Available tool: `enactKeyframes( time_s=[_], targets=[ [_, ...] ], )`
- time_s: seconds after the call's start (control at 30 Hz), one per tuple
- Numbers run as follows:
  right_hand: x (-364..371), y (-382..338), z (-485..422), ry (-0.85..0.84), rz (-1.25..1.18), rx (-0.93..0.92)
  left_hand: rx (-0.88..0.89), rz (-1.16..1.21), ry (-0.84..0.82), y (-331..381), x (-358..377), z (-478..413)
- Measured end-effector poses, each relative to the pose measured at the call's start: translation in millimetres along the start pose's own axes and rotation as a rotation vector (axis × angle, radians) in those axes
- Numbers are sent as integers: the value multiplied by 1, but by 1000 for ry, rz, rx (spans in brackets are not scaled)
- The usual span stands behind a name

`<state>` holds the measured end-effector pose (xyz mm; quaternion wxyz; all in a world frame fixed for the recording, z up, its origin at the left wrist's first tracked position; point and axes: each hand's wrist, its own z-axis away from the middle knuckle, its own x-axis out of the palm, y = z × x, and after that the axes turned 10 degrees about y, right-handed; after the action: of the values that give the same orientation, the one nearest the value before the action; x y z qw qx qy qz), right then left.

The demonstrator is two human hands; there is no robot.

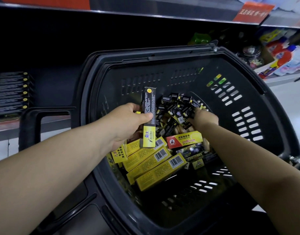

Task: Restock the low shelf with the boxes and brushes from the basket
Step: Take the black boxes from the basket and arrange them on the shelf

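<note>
A black plastic basket (273,116) stands in front of the low shelf (6,126) and holds several yellow boxes (156,173), a red and yellow box (184,139) and a heap of small black boxes (178,106). My left hand (127,124) grips a long black and yellow box (147,116), upright above the basket's left side. My right hand (205,118) reaches deep into the heap of small black boxes; its fingers are buried among them and I cannot see what they hold. Brushes (181,128) with pale handles show partly under the heap.
A stack of black boxes (11,92) with yellow dots lies on the low shelf at the left. The basket's handle (37,119) sticks out on the left. Bottles and packs (279,55) fill the shelf at the far right. An upper shelf edge (145,12) runs overhead.
</note>
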<state>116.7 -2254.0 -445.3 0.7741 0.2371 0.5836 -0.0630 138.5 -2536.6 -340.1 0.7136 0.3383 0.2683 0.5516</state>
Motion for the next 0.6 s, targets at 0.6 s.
enactKeyframes(
  time_s=[0.6],
  targets=[
    [-11, 8, 9, -239, -112, -126, -7, -12, -1, 0, -1, 0]
  ],
)
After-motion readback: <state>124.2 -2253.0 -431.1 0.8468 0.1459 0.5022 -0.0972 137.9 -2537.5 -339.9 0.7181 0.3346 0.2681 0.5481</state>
